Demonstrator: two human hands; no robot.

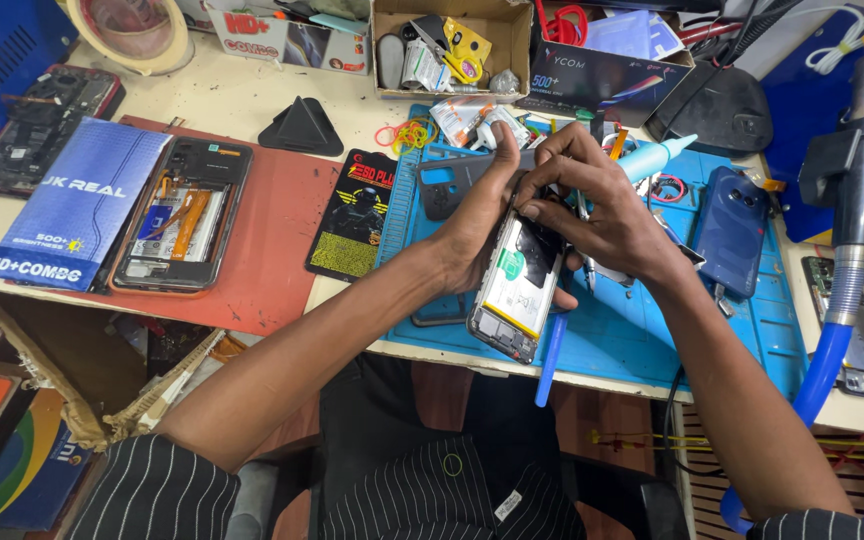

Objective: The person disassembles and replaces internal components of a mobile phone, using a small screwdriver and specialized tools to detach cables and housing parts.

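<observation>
My left hand [477, 225] grips an opened phone [512, 295] by its upper left side and holds it tilted above a blue work mat [642, 340]. The phone's back is off, so its battery and boards show. My right hand [592, 205] presses its fingertips onto the phone's upper end, with a thin tool tucked under the fingers. A dark grey back cover [452, 180] lies just behind my left thumb. A blue stick [550, 360] pokes out beneath the phone over the table edge.
A second opened phone [177, 215] lies on a red mat [272, 250], beside a blue box [77, 205]. A dark blue phone [730, 230] rests right of my hands. A cardboard box of parts [449, 45] stands behind. A hot-air tool with blue hose [852, 250] hangs at right.
</observation>
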